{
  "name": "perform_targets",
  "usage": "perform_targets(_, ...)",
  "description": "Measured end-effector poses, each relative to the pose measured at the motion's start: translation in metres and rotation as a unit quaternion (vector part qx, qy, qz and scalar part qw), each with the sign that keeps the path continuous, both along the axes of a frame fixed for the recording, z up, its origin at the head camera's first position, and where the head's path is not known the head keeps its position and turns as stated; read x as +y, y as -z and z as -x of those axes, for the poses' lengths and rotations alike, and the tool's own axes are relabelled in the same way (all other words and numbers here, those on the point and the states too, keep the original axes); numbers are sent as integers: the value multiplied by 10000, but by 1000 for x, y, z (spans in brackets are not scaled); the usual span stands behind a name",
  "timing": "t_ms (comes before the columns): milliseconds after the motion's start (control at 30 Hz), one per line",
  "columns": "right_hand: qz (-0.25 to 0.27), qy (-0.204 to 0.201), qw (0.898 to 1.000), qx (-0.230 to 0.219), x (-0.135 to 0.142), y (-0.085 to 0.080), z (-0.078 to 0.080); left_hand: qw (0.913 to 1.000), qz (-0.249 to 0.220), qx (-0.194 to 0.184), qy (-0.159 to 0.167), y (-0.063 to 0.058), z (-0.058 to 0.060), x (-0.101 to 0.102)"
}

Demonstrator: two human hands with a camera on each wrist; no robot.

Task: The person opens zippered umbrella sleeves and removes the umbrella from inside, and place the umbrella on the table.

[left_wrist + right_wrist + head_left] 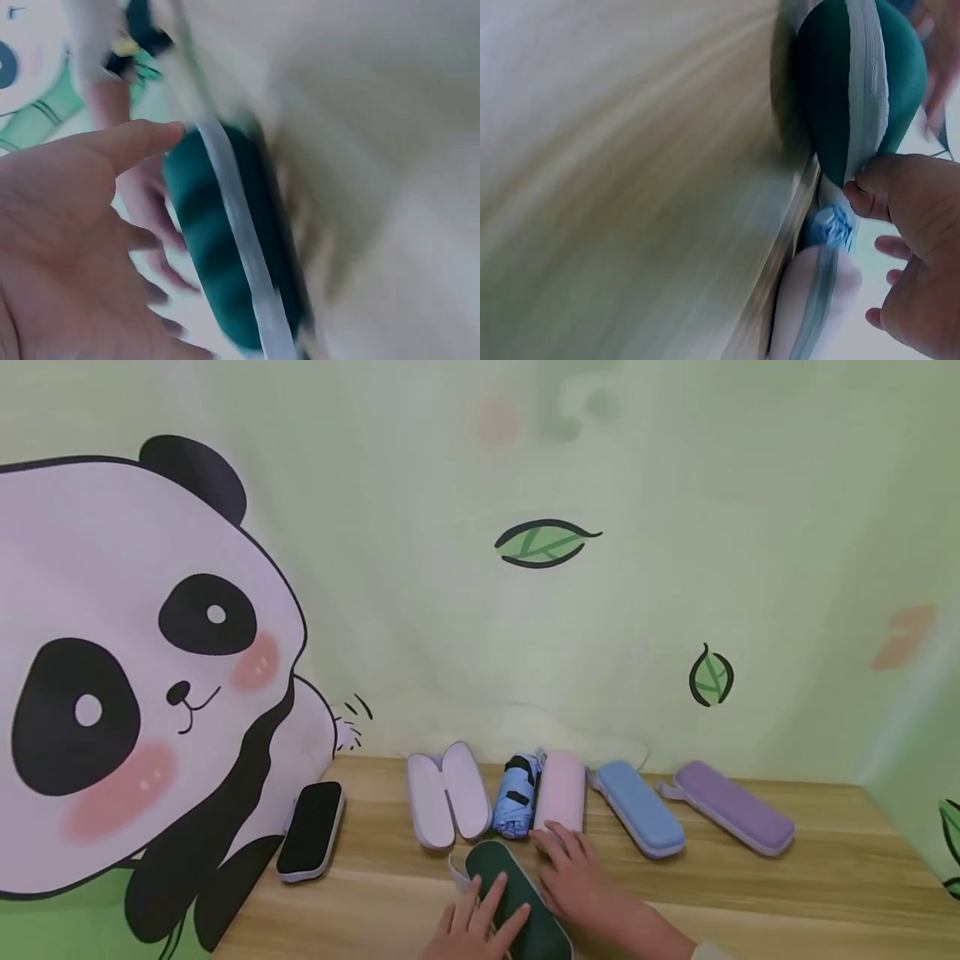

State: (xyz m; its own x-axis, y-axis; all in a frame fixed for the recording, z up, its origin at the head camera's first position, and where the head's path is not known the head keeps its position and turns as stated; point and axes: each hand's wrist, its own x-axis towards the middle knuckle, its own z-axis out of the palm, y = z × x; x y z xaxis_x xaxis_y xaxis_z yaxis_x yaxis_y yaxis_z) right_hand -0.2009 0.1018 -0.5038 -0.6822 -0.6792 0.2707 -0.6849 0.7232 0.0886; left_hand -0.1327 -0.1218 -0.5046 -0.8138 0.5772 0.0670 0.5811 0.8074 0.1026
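A closed dark green zip case (510, 893) lies at an angle near the table's front edge, its pale zipper band visible in both wrist views. My left hand (476, 927) rests on top of it with the fingers spread and straight. In the left wrist view, the left thumb (150, 142) reaches to one end of the case. My right hand (573, 877) is at the case's right side, its thumb (874, 184) touching the zipper edge. The right fingers extend toward the near end of a pink case (561, 789); whether they touch it, I cannot tell.
Along the back stand an open white case (431, 806), a folded blue umbrella (516, 802) with dark straps, a blue case (641, 810) and a purple case (735, 806). A black case (311, 827) lies at the left edge of the wooden table (825, 877). Behind hangs a panda-printed cloth (420, 610).
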Motion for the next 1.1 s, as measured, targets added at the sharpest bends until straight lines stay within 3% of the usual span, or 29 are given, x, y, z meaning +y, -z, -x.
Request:
perform_targets(67,21,-140,9992,365,7,4,6,9959,684,-334,483,-23,20,-6)
perform_targets(133,31,-229,9982,548,12,7,9,9893,1038,40,1025,-32,40,-11)
perform_targets(267,166,-359,9986,346,16,10,9,9683,1528,490,1916,-31,71,-19)
perform_targets(367,244,-362,9989,-144,16,7,6,9616,1563,379,2222,-26,81,-24)
perform_targets(500,383,-453,9974,-413,18,6,3,9684,1250,307,2136,-15,81,-28)
perform_targets(700,648,-538,9964,-67,25,-3,6,9805,1132,820,1380,-9,72,-29)
perform_targets(800,657,-453,9967,-177,28,-8,7,9835,1120,912,1091,-8,72,-32)
perform_targets(933,637,-372,9963,-436,33,-11,6,9834,1061,977,1102,-4,75,-39)
perform_targets(1100,572,-296,9974,-319,37,-8,5,9824,972,892,1326,0,85,-43)
